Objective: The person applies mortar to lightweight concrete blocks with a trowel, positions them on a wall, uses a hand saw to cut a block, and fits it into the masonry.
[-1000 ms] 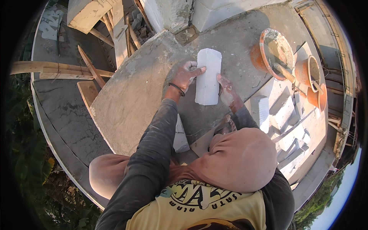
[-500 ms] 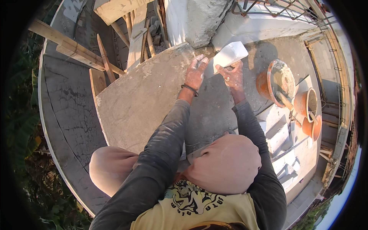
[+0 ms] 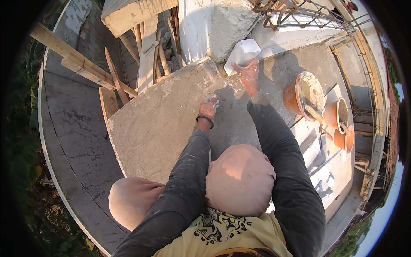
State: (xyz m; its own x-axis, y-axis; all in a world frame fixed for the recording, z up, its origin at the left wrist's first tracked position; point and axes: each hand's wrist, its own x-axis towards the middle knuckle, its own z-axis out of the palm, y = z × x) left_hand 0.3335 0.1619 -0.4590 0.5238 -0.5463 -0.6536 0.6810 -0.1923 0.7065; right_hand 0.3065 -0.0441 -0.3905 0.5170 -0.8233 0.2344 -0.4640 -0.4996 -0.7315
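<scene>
My right hand (image 3: 248, 76) grips a white block (image 3: 243, 52), a light-looking building block, with the thumb on its near side. The block stands tilted beside the foot of the rough white column (image 3: 227, 32), over the far edge of the grey concrete slab (image 3: 158, 124). Whether it touches the column I cannot tell. My left hand (image 3: 208, 109) is closed low over the middle of the slab, its fingers curled and whitened. What lies inside those fingers, if anything, is hidden.
A wide orange bucket (image 3: 291, 97) with pale mortar and a handled tool stands at right, beside smaller orange buckets (image 3: 336, 112). White offcuts (image 3: 314, 150) lie on a board nearer me. Timber planks (image 3: 147, 55) rise at far left; a rebar cage (image 3: 295, 19) sits far right.
My right hand has moved the white block left and away from me, toward the column. My left hand has drawn back toward me, its fingers now curled.
</scene>
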